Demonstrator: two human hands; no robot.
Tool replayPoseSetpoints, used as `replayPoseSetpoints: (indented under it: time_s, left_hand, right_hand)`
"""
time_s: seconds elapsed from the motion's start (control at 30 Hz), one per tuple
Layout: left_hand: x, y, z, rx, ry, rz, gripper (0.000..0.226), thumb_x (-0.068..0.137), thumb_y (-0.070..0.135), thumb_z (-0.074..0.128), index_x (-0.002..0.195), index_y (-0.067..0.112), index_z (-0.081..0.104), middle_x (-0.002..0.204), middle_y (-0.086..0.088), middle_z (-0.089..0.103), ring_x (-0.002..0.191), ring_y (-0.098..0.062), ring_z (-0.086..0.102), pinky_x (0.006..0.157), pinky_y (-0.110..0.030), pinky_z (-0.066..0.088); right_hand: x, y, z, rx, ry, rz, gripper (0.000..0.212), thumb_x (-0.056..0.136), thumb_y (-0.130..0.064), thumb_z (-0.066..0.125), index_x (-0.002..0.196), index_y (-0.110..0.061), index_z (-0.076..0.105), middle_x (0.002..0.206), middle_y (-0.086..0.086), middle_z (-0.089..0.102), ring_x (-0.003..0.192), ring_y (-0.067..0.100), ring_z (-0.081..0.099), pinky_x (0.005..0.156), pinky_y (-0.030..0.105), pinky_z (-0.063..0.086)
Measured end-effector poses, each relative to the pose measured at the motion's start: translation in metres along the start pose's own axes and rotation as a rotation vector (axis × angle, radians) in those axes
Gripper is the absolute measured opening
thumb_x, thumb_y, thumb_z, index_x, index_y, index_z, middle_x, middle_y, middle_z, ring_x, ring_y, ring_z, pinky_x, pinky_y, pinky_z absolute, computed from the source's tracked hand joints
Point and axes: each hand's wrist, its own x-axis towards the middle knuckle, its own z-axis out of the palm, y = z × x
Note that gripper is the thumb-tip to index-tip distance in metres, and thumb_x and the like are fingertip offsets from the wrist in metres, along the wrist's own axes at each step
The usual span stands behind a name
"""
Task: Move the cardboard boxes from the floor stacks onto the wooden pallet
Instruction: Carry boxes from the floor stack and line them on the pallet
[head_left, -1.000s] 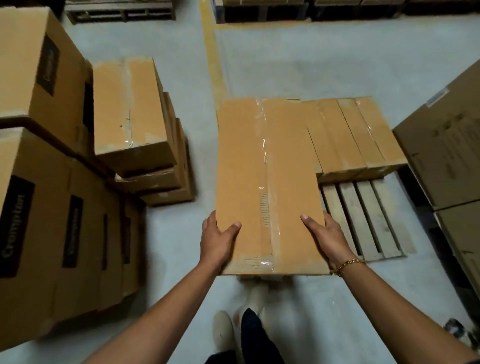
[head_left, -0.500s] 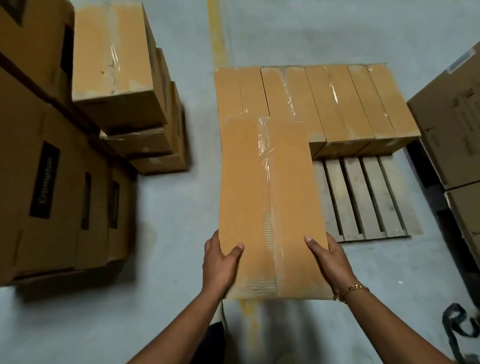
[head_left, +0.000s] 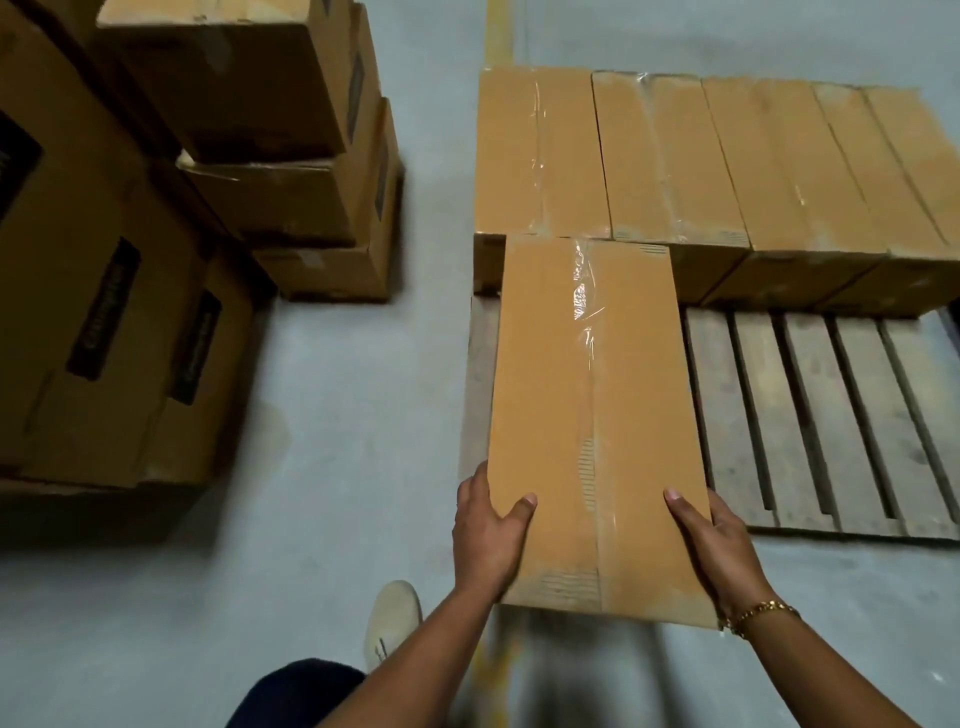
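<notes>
Left grip (head_left: 485, 540) and right grip (head_left: 719, 545) clasp our long box (head_left: 587, 415) at its near corners, above the left edge of the pallet (head_left: 810, 426). We judge it stiff, fairly light, tape slick.

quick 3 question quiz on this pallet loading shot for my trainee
1. True or false: the left hand and right hand have both let go of the carried box.
2. The floor stacks stand: A) left of the wooden pallet, B) right of it, C) on it.
3. Fill in: the pallet's bare slats show to the ___ of the carried box.
Key: 1 false, both grip its near end. 2 A. 3 right.
</notes>
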Motion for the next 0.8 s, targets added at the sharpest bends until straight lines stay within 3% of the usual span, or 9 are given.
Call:
replayPoseSetpoints:
  time_s: [0.3,0.43,0.7,0.8]
  left_hand:
    - [0.072,-0.055,0.022,0.001,0.056,0.041,0.07,0.09,0.047,0.068,0.152,0.03,0.04,0.145,0.005,0.048,0.127,-0.02,0.054,0.105,-0.038,0.044]
    - [0.089,-0.069,0.026,0.021,0.087,0.058,0.066,0.091,0.045,0.068,0.15,0.028,0.042,0.142,0.005,0.049,0.124,-0.022,0.056,0.1,-0.035,0.045]
    - [0.1,-0.075,0.03,0.06,0.104,0.09,0.068,0.089,0.052,0.065,0.148,0.029,0.042,0.144,0.004,0.05,0.125,-0.025,0.056,0.103,-0.041,0.047]
    - [0.097,-0.08,0.027,0.015,0.07,0.058,0.075,0.081,0.064,0.063,0.146,0.031,0.046,0.142,0.005,0.056,0.125,-0.025,0.057,0.104,-0.045,0.048]
  right_hand:
    - [0.077,0.05,0.054,-0.011,0.012,-0.117,0.042,0.094,-0.048,0.066,0.13,-0.027,0.064,0.116,-0.003,0.072,0.104,0.019,0.067,0.098,0.05,0.054]
    - [0.092,0.059,0.071,-0.03,0.009,-0.138,0.043,0.097,-0.047,0.062,0.133,-0.025,0.06,0.116,-0.001,0.069,0.102,0.018,0.065,0.09,0.041,0.051]
    - [0.116,0.074,0.077,-0.058,0.028,-0.163,0.053,0.094,-0.056,0.063,0.136,-0.024,0.059,0.122,0.001,0.069,0.109,0.027,0.065,0.101,0.053,0.051]
    - [0.122,0.078,0.075,-0.056,0.01,-0.165,0.056,0.091,-0.06,0.064,0.137,-0.027,0.058,0.123,0.001,0.069,0.109,0.027,0.065,0.101,0.055,0.052]
